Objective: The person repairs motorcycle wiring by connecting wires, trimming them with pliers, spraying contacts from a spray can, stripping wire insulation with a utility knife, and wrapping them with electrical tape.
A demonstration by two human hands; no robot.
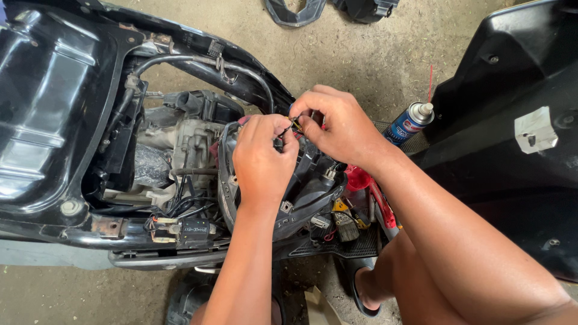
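while steadying a dark curved plastic housing over the opened scooter frame, pinching a thin wire between left hand and right hand, fingers of both clamped on it above the housing, likely for fine control; blue spray can lying on the concrete floor nearby.

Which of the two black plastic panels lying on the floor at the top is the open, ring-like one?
The left panel: it curves around an open middle where the floor shows through. The right panel looks solid and blocky.
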